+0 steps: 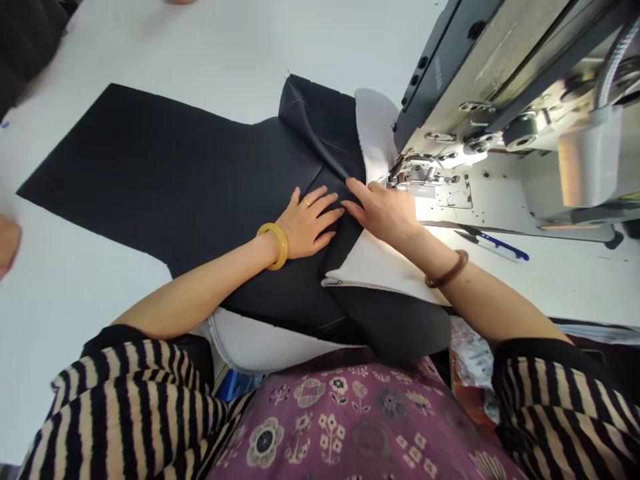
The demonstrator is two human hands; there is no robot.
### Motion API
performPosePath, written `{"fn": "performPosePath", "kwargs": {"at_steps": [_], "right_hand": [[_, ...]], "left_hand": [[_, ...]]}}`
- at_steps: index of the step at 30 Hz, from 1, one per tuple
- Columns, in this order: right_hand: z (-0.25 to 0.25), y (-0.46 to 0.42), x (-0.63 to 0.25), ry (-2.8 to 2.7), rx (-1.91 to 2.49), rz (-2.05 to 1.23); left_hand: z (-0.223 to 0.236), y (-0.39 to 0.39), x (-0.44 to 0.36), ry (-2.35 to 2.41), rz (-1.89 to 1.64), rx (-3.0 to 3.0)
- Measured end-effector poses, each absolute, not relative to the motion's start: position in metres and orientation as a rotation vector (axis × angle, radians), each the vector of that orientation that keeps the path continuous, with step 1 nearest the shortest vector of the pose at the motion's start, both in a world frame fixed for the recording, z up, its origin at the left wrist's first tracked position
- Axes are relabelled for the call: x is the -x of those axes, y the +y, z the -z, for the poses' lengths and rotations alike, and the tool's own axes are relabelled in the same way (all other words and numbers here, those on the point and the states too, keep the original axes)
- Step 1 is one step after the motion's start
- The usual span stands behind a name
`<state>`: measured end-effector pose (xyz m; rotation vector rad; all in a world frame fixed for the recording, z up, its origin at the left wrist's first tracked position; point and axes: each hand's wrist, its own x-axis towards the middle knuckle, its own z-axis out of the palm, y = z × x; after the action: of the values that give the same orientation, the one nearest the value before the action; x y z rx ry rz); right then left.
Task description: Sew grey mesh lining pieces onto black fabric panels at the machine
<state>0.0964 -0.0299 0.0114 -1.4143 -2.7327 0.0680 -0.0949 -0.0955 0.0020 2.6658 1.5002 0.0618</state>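
Observation:
A large black fabric piece with a pale backing lies across the white table, partly folded over itself near the sewing machine. My left hand rests flat on it, fingers spread, with a yellow bangle at the wrist. Just left of the machine's needle area, my right hand has thumb and forefinger at a folded edge of the black fabric, pinching it. The remaining fingers of that hand are mostly hidden. A pale underside of the fabric shows below my right wrist, and part of the cloth hangs over the table's front edge.
The sewing machine stands at the right, its lamp lit. Blue-handled thread snips lie on its bed near the front. At the far left edge, part of another person's hand shows. Clear plastic sits below the table edge.

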Motion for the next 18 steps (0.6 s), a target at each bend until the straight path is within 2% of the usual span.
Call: {"fn": "performPosePath", "kwargs": {"at_steps": [5, 11, 13, 15, 18], "right_hand": [[-0.003, -0.003, -0.097, -2.556, 1.619, -0.198], [0.02, 0.002, -0.123, -2.322, 1.502, -0.406], [0.018, -0.005, -0.126, -2.313, 1.399, -0.438], [0.015, -0.014, -0.128, -2.291, 1.323, -0.533], [0.017, -0.028, -0.129, -2.265, 1.251, -0.809]], "left_hand": [[-0.002, -0.098, 0.092, 1.593, 0.099, -2.531], [-0.001, -0.095, 0.094, 1.569, -0.031, -2.45], [-0.014, -0.106, 0.11, 1.622, -0.206, -2.338], [-0.031, -0.129, 0.137, 1.751, -0.531, -2.148], [-0.047, -0.184, 0.183, 2.064, -1.309, -1.452]]}}
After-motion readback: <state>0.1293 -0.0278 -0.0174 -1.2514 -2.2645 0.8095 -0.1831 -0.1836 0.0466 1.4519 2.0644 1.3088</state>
